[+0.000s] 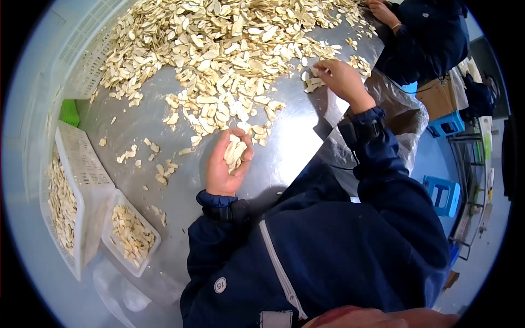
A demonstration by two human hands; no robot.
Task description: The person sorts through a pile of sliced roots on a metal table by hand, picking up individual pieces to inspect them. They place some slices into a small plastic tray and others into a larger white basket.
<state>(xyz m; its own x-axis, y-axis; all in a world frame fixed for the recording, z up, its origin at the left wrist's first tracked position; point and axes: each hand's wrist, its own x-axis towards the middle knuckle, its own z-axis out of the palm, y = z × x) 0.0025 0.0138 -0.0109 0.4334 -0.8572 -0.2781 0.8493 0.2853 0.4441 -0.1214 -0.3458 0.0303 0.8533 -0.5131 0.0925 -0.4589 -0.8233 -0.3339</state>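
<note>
Cupping slices in the left hand, reaching across with the right

We hold a small stack of pale slices (234, 153) in our left hand (221, 179), its palm turned up and fingers curled round them — a cupped grip that seems meant to keep loose pieces together. Our right hand (345, 85) has its fingers bent down at a little cluster (313, 85) near the table's edge; we cannot tell whether it pinches one.

The big heap (219, 49) spreads over the far side of the metal table (292, 156), its nearest slices just beyond our left fingertips. Between our two hands lies bare metal, giving us room to pass low. On our right the table edge is close, with a plastic bag (407, 117) beyond it, so a wide swing could knock slices over. On our left, the white tray (138, 213) and perforated basket (87, 158) bound the space — their raised rims probably keep slices contained. A co-worker's hand (383, 12) is well apart.
</note>
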